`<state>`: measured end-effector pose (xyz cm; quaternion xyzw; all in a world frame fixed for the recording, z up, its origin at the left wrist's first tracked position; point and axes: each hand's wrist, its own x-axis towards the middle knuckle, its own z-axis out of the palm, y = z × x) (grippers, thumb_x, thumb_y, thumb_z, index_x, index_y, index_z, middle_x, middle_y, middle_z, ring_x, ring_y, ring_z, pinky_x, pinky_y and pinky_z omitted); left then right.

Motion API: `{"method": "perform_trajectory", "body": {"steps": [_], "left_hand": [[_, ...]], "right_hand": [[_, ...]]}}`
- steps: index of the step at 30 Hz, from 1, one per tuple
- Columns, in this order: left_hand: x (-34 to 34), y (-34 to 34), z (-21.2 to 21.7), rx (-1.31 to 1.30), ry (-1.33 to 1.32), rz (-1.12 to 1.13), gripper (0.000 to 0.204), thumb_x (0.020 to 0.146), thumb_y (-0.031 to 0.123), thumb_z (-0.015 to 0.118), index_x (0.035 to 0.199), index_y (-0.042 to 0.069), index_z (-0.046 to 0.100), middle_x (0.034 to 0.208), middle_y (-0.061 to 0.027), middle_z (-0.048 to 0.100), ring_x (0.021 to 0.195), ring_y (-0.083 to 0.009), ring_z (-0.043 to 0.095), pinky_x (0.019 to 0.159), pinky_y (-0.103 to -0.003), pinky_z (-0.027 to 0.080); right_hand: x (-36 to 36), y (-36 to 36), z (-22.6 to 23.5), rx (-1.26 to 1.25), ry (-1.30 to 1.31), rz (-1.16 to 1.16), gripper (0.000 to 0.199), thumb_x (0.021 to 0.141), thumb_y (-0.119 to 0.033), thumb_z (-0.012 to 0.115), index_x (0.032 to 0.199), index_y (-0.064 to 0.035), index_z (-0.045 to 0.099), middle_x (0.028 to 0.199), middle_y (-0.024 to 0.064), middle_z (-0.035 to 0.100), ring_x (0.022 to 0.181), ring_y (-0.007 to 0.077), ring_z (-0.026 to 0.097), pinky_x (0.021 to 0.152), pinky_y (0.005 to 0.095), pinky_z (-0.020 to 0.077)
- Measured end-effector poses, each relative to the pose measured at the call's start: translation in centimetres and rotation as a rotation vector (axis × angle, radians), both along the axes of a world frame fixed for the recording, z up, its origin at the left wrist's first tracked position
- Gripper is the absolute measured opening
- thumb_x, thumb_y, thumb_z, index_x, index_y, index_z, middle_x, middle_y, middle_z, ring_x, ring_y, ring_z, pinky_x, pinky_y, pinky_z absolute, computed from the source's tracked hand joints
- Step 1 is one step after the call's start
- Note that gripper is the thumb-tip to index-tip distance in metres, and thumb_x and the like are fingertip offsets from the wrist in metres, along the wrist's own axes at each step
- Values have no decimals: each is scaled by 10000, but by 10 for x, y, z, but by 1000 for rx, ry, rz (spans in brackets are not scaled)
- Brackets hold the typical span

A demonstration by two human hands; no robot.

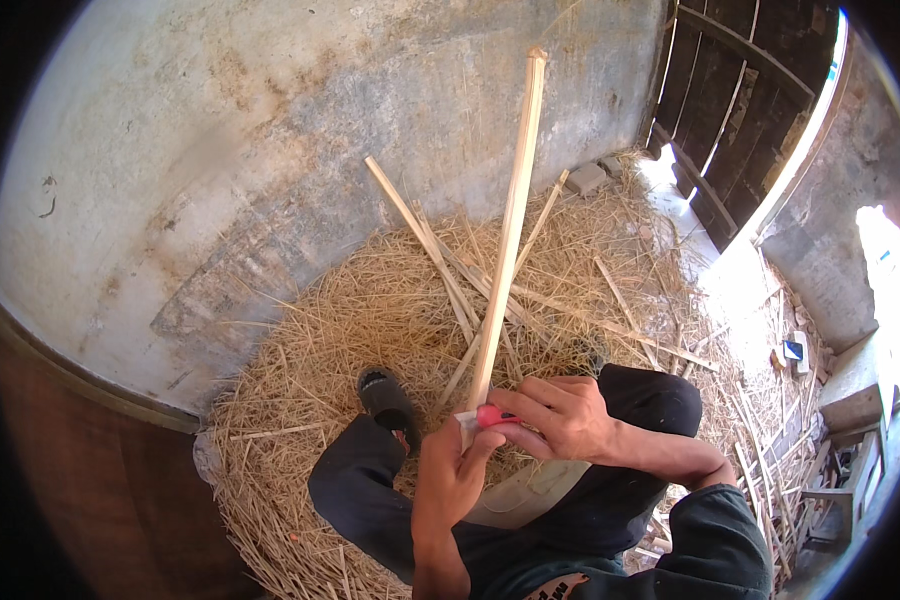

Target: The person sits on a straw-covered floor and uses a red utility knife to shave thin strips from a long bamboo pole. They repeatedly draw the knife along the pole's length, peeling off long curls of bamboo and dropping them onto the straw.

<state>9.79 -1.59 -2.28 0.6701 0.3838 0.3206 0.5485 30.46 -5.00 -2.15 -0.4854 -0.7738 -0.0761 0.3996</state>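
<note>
Wood strip (511, 225) rises above straw (300, 400), lower end gripped by the left hand (449, 470), right hand (562, 417) pinching a red object (489, 415) beside it, seemingly mid-work there, the next move calling for steady bracing.

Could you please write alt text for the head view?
A left hand grips a long wooden stick near its lower end; the right hand holds a small red object beside it. More sticks lie on straw near a stained wall.
</note>
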Motion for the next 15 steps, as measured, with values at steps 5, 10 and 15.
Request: {"method": "perform_trajectory", "body": {"steps": [5, 10, 15], "left_hand": [[6, -1, -3, 22, -14, 31, 543, 1110, 524, 591, 1034, -12, 635, 715, 22, 542, 635, -64, 481, 553, -281, 380], [8, -3, -5, 60, 33, 35, 515, 1160, 471, 502, 1011, -7, 623, 705, 13, 539, 621, -78, 493, 562, -292, 392], [10, -6, 3, 72, 58, 42, 494, 1174, 429, 477, 984, -2, 623, 679, 12, 522, 611, -79, 481, 565, -299, 390]], "right_hand": [[-1, -1, 4, -25, -15, -35, 333, 916, -336, 824, 1157, -115, 761, 762, -6, 548, 543, 165, 644, 493, 322, 523], [1, -2, 3, -13, -25, -62, 340, 913, -344, 827, 1163, -122, 767, 754, -9, 546, 533, 162, 638, 486, 316, 516], [2, -3, 7, -5, -57, -98, 332, 913, -353, 829, 1162, -141, 771, 755, -11, 557, 527, 161, 632, 475, 320, 509]]}}
